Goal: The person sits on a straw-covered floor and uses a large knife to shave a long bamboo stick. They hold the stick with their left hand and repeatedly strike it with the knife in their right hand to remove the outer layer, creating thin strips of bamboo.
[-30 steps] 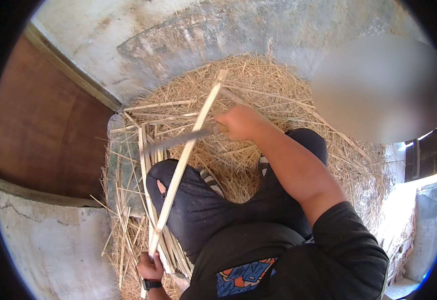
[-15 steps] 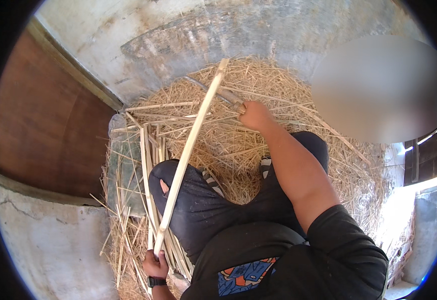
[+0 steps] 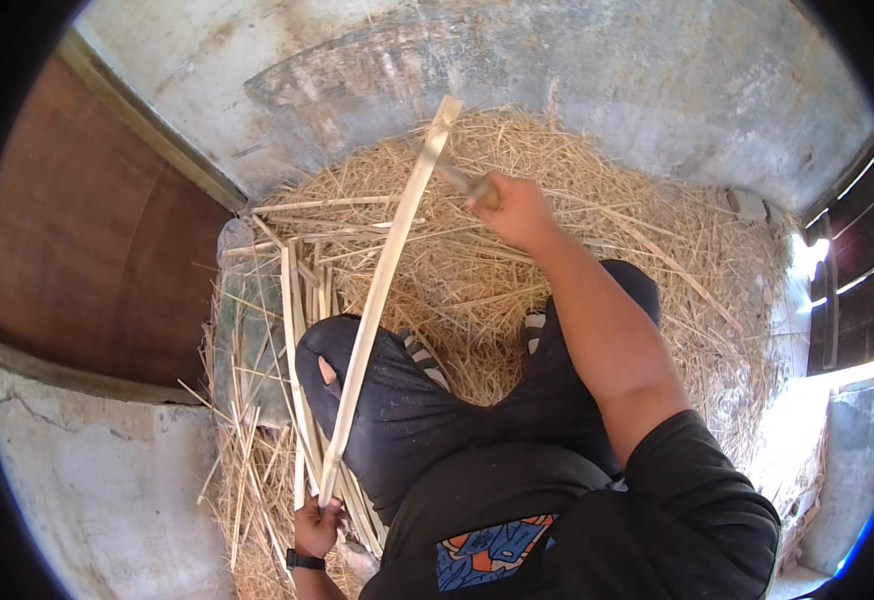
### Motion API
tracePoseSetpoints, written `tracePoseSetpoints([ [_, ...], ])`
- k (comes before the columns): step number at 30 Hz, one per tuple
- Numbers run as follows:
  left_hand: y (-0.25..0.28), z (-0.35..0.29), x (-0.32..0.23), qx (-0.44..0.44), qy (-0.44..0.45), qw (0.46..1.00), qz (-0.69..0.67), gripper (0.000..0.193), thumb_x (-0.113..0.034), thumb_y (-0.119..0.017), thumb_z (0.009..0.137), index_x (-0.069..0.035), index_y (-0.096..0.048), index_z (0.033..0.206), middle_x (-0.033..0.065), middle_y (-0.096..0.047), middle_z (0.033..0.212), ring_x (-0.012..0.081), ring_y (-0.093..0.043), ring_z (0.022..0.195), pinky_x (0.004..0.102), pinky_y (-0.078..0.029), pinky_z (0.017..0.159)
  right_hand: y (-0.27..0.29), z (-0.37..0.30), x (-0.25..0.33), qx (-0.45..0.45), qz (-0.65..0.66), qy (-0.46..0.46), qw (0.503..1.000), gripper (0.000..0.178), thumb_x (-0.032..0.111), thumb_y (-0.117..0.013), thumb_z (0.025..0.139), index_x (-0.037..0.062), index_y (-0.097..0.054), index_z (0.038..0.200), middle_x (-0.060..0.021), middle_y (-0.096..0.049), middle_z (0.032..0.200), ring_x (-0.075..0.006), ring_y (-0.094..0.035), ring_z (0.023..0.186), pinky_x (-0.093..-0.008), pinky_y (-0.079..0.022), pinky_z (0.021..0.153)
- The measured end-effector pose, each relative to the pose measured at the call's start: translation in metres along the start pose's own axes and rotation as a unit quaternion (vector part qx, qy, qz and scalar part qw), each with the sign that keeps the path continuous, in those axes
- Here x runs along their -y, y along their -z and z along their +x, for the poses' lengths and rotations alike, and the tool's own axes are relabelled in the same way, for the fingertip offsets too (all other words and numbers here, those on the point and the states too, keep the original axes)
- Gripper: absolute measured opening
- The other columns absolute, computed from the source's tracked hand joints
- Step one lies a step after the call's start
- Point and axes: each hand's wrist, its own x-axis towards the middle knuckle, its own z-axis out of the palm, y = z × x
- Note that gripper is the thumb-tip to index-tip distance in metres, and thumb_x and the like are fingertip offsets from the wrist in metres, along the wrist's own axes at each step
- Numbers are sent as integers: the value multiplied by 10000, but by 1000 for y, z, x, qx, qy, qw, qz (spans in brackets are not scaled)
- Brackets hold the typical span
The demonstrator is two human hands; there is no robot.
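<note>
A long, pale split strip of bamboo or wood (image 3: 385, 285) slants up across my bent left knee. My left hand (image 3: 318, 527), with a dark watch on the wrist, is closed round its lower end. Beyond my knees, my right hand (image 3: 521, 214) grips a knife by its wooden handle (image 3: 485, 194). The knife's blade (image 3: 451, 174) is smeared by motion and meets the strip near its upper end; whether it cuts in, I cannot tell. More pale strips (image 3: 294, 330) lie beside my left knee, some of them close to my left hand.
Straw-like shavings (image 3: 577, 190) cover the ground around my feet. A greenish stone slab (image 3: 257, 325) lies at the left under loose slivers. A brown door panel (image 3: 97, 240) is on the left, and a stained wall (image 3: 557, 60) curves behind. Dark slats (image 3: 857, 290) stand at the right.
My right hand has moved slightly up with the knife, and its blade is now nearer the strip's upper end. The strip has tilted and turned a little in my left hand.
</note>
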Motion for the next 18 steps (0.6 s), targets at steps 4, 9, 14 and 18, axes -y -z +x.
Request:
tracePoseSetpoints([
  [4,-1,-6,-1,-58,-52,992,103,391,-363,-663,988,22,-657,917,66,-652,638,134,-625,572,296,-491,536,-14,-8,3,82,-143,217,962,243,214,-685,876,141,-702,1107,-76,-692,759,-240,-653,648,-390,-540,650],
  [9,-17,-13,-18,-151,-148,953,219,283,-279,-650,984,-1,-657,937,127,-634,618,242,-649,558,355,-491,551,1,-3,2,90,-65,-38,993,308,243,-676,900,149,-673,1194,-158,-717,855,-286,-709,800,-444,-566,781],
  [14,-18,-14,-18,-152,-143,961,184,356,-341,-640,985,10,-649,924,139,-576,583,276,-604,527,380,-460,532,3,-1,5,136,-47,-107,984,301,228,-676,907,99,-669,1178,-169,-724,934,-283,-711,852,-422,-563,807],
  [18,-20,-9,-11,-185,-178,940,226,382,-350,-630,991,15,-626,879,137,-533,545,275,-568,490,392,-434,512,2,-10,13,144,-165,117,969,237,218,-672,903,98,-686,1107,-127,-694,861,-228,-682,785,-391,-555,715],
])
